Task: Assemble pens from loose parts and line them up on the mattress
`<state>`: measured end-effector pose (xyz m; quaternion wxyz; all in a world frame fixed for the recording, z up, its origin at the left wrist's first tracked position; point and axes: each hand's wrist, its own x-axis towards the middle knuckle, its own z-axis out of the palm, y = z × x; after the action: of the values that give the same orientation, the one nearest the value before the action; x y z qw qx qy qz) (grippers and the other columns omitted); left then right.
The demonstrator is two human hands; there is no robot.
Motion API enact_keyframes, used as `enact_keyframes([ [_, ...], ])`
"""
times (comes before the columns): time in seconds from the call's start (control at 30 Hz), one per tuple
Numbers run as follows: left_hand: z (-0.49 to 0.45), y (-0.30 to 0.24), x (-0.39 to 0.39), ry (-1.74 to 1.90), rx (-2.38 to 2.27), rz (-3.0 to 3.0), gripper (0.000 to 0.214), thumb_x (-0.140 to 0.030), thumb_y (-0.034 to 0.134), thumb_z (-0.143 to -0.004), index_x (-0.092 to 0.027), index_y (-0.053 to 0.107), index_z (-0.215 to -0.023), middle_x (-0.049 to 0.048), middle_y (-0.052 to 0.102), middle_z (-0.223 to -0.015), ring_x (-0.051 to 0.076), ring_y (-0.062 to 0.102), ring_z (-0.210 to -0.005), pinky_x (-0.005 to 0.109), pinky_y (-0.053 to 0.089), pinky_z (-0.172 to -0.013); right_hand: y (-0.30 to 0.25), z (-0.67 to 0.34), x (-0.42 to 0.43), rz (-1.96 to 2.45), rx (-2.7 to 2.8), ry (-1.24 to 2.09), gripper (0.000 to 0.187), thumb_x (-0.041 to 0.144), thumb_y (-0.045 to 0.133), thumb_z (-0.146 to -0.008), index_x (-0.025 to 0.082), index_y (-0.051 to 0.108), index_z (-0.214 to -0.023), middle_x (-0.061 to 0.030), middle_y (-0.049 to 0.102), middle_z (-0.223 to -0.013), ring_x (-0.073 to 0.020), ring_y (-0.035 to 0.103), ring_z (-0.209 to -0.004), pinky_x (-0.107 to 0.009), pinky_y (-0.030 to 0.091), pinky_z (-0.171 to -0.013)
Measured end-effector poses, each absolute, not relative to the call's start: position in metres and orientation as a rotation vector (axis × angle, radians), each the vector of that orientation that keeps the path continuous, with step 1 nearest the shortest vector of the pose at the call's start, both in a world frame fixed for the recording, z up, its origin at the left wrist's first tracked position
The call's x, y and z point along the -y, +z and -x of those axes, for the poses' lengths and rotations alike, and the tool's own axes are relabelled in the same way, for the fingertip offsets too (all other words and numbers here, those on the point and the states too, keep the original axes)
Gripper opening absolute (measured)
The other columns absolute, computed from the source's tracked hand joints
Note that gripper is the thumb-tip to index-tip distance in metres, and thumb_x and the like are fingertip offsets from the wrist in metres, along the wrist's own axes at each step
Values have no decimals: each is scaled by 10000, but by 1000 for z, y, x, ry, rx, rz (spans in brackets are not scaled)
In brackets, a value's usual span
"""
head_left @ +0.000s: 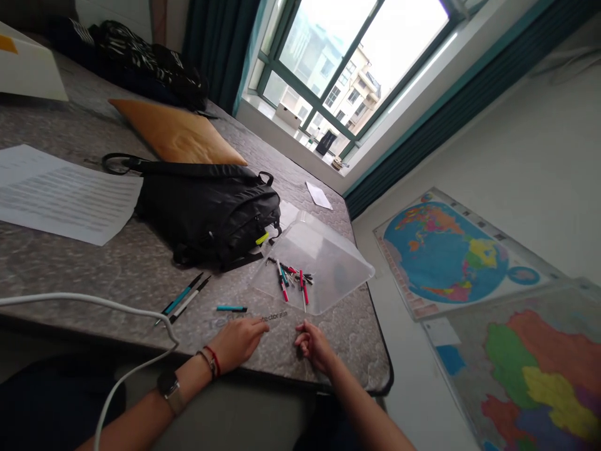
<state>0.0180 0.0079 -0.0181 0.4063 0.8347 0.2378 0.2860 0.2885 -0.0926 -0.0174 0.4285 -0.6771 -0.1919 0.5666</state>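
My left hand (pixel 240 342), with a watch and a red bracelet, is low over the near edge of the mattress (pixel 206 341). Its fingers are bent together; anything inside them is hidden. To its right my right hand (pixel 313 344) has curled fingers and the thumb drawn in, its contents too small to make out. Just beyond my left hand lies a short teal pen barrel (pixel 231 308). Farther left are a teal pen (pixel 185 294) and a white pen (pixel 191 299), side by side. A clear plastic bin (pixel 335 266) holds several red, black, white and teal pen parts (pixel 301 279).
A black backpack (pixel 206 213) sits left of the bin, before a brown padded envelope (pixel 183 134). Printed paper (pixel 61 194) lies at left. A white cable (pixel 117 305) crosses the near left. Maps (pixel 446 250) hang on the right wall.
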Motion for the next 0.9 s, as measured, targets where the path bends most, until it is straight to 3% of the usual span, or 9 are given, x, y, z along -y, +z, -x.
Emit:
enact_keyframes([
  [0.27, -18, -1, -4, 417, -659, -2329, 315, -327, 382, -953, -232, 679, -913, 67, 678, -872, 218, 629, -870, 328, 459, -801, -28, -284, 90, 1819, 592, 1273, 520, 673, 581, -741, 165, 521, -841, -11, 640, -497, -71, 393, -272, -159, 247, -290],
  [0.6, -9, 0, 2, 407, -654, -2356, 301, -298, 405, -947, -216, 694, -926, 68, 688, -894, 219, 626, -890, 341, 460, -824, -30, -279, 90, 1853, 671, 1196, 501, 677, 552, -730, 185, 490, -809, 5, 626, -471, -66, 362, -252, -164, 234, -274],
  [0.73, -7, 13, 7, 453, -646, -2272, 303, -294, 428, -944, -226, 658, -1129, 68, 707, -1061, 223, 641, -991, 344, 477, -890, -29, -274, 90, 1923, 726, 1119, 473, 669, 515, -731, 201, 475, -774, 29, 585, -428, -70, 341, -237, -175, 220, -263],
  [0.8, -5, 37, 12, 545, -575, -2221, 358, -300, 433, -949, -245, 567, -1277, 59, 675, -1186, 208, 633, -1055, 330, 481, -926, -26, -272, 88, 1981, 768, 1074, 432, 641, 493, -750, 210, 471, -751, 41, 546, -390, -77, 319, -228, -185, 195, -254],
  [0.9, 2, 96, 26, 725, -409, -2193, 496, -284, 464, -942, -259, 382, -1430, 51, 680, -1161, 182, 641, -1029, 324, 497, -927, -21, -271, 83, 2094, 833, 1050, 350, 560, 466, -800, 223, 466, -708, 46, 511, -369, -90, 319, -231, -202, 195, -254],
])
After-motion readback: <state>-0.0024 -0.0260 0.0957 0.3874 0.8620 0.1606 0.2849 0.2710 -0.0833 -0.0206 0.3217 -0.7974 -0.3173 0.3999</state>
